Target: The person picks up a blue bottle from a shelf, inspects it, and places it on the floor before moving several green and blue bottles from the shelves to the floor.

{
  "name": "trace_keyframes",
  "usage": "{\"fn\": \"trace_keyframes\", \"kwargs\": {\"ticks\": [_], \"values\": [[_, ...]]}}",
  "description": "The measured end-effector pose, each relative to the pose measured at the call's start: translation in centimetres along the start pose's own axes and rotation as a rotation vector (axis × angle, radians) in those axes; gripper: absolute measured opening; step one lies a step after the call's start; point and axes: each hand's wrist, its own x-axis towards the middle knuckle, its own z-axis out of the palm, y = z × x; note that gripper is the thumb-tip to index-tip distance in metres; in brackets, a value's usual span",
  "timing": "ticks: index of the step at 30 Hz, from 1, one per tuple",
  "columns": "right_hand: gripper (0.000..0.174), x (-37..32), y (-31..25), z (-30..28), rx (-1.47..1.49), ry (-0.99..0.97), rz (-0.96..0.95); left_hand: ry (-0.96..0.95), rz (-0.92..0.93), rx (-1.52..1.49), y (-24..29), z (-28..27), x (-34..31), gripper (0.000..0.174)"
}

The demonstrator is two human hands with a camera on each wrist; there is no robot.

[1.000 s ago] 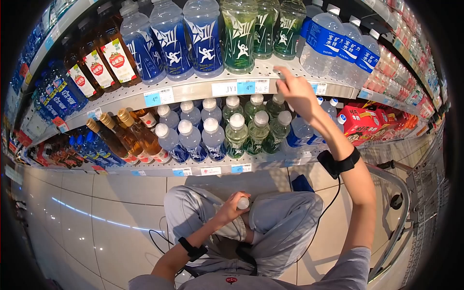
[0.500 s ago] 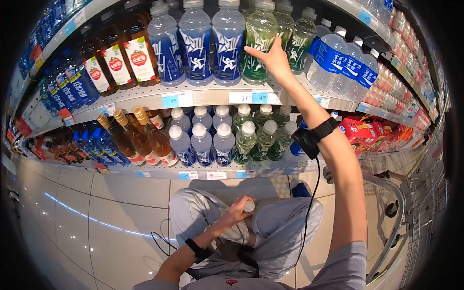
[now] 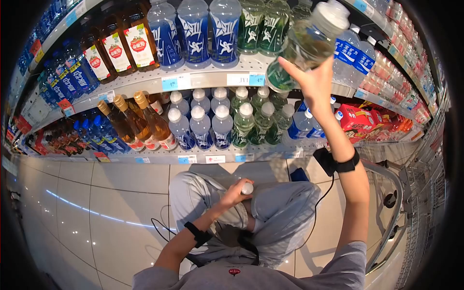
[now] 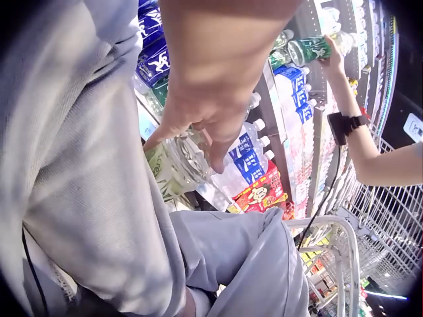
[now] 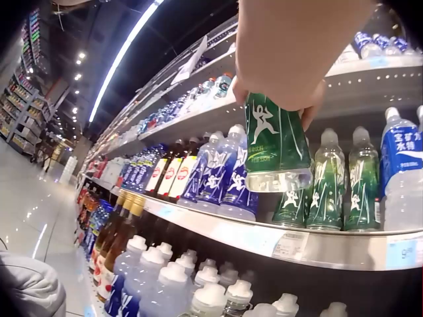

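The right hand [image 3: 316,83], which only touched the green bottle [image 3: 305,44] on the upper shelf [image 3: 205,79] before, now grips it (tilted) off the shelf, in the frame's upper right.

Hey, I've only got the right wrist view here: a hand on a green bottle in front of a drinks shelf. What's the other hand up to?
Observer: The left hand is held low, close to the body, and grips a second bottle near its white cap.
Operator: Is my green bottle off the shelf?
Observer: Yes. In the head view the right hand holds the green bottle tilted with its cap end up. It is raised in front of the upper shelf, not standing on it.
Operator: Anything beside the person?
Observer: A wire shopping cart stands at the person's right.
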Motion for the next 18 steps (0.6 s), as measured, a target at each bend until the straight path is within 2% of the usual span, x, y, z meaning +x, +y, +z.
{"fn": "trace_keyframes", "kwargs": {"ticks": [1, 3, 4, 6, 7, 8, 10, 12, 15, 18], "values": [[0.079, -1.0, 0.0, -1.0, -0.020, -0.014, -0.007, -0.004, 0.007, -0.015, 0.0, 0.1, -0.1, 0.045], [0.074, -3.3, -1.5, -2.7, 0.130, -0.087, 0.207, -0.014, 0.015, -0.045, -0.1, -0.1, 0.0, 0.044], [0.071, -4.5, -2.6, -3.4, 0.210, -0.118, 0.233, -0.004, 0.039, -0.055, -0.6, 0.1, 0.1, 0.051], [0.068, -7.4, -3.5, -3.9, 0.408, -0.134, 0.335, 0.005, 0.017, -0.049, -0.2, 0.0, 0.0, 0.051], [0.071, -9.4, -1.8, -4.0, 0.392, -0.172, 0.422, 0.021, -0.002, -0.021, -0.3, 0.1, 0.0, 0.051], [0.073, -11.6, 0.1, -4.1, 0.162, -0.226, 0.390, 0.022, 0.012, -0.020, -0.2, 0.1, 0.0, 0.051], [0.074, -16.0, 2.7, -3.5, 0.070, -0.261, 0.471, 0.031, 0.048, -0.012, 0.6, -0.2, -0.1, 0.051], [0.072, -20.0, 4.2, -2.2, 0.355, -0.213, 0.694, 0.051, 0.085, -0.023, 0.2, 0.0, -0.1, 0.051], [0.083, -25.1, 6.2, -1.5, 0.214, -0.338, 0.667, 0.083, 0.088, -0.029, 0.7, 0.1, -0.3, 0.050], [0.083, -29.4, 7.5, -0.2, 0.098, -0.326, 0.652, 0.106, 0.127, -0.028, 0.1, 0.3, -0.1, 0.048]]}}
